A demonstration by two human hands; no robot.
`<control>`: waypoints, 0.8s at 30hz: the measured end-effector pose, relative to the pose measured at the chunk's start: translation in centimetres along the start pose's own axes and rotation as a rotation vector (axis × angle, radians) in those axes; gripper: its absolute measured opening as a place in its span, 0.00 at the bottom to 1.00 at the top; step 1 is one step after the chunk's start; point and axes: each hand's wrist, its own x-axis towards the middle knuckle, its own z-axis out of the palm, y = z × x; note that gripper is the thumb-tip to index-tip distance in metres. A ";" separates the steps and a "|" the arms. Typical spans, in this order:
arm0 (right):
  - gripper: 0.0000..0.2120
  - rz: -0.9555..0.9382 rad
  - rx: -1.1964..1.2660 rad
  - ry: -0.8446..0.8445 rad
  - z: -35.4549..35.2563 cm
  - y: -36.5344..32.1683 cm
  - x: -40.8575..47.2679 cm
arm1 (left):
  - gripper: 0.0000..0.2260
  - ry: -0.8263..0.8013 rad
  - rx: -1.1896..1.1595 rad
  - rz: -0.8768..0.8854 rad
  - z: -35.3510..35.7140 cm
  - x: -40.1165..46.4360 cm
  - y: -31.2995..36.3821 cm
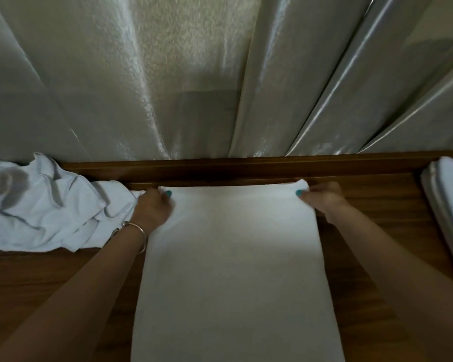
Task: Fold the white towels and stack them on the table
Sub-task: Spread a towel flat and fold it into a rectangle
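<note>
Left hand [153, 205] and right hand [322, 198] each pinch far corner of towel [233, 270], 12 o'clock edge. Soft, light, probably limp; hold corners.

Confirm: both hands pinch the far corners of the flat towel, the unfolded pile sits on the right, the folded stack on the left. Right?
Not quite: the sides are swapped. In the head view the unfolded pile sits on the left and the folded stack on the right. The left hand and right hand do pinch the far corners of the flat towel.
</note>
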 end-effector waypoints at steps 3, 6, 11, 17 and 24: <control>0.11 -0.090 -0.124 0.074 -2.0 0.0 1.8 | 0.13 -0.028 0.002 0.064 1.7 -0.4 2.1; 0.08 -0.220 -0.291 0.145 -2.6 -0.2 2.5 | 0.12 0.012 -0.014 0.058 3.0 -0.7 3.6; 0.11 -0.307 -0.246 0.188 -2.1 1.2 2.5 | 0.13 0.195 -0.183 0.039 4.0 -0.9 3.7; 0.10 -0.160 0.052 0.013 -1.9 1.5 2.6 | 0.19 -0.005 -0.502 -0.147 3.5 -0.2 4.5; 0.06 -0.146 0.219 0.027 -3.2 0.3 3.2 | 0.08 0.031 -0.699 -0.047 1.9 0.4 4.1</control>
